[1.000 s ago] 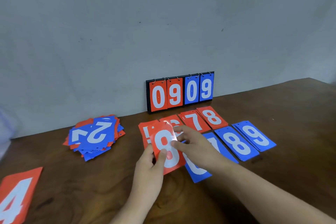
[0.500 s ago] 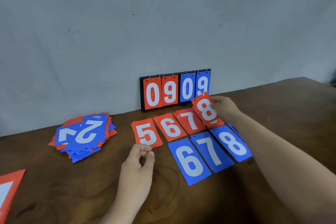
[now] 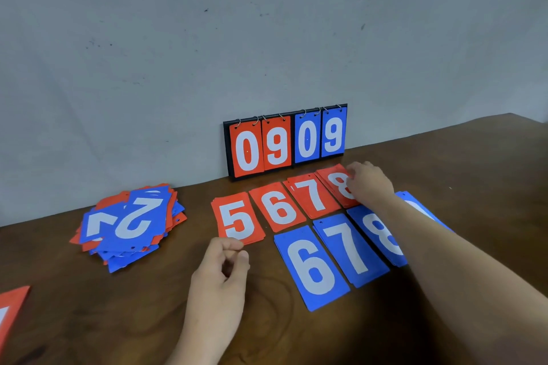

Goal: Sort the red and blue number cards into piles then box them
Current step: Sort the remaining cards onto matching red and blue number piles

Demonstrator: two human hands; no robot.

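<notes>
Red number cards lie in a row on the brown table: a 5, a 6, a 7 and an 8. Below them sit blue piles: 6, 7 and 8. My right arm hides most of a further blue card. My right hand holds the top red 8 card by its right edge, flat on its pile. Just below the red 5, my left hand hovers loosely curled and holds nothing.
A mixed heap of red and blue cards lies at the left, a blue 2 on top. A black flip scoreboard reading 0909 leans on the wall behind the rows. One red card pokes in at the lower left edge.
My right hand carried the red 8 card from my left hand to the far right of the red row and lowered it onto the 8 pile. My left hand stayed empty.
</notes>
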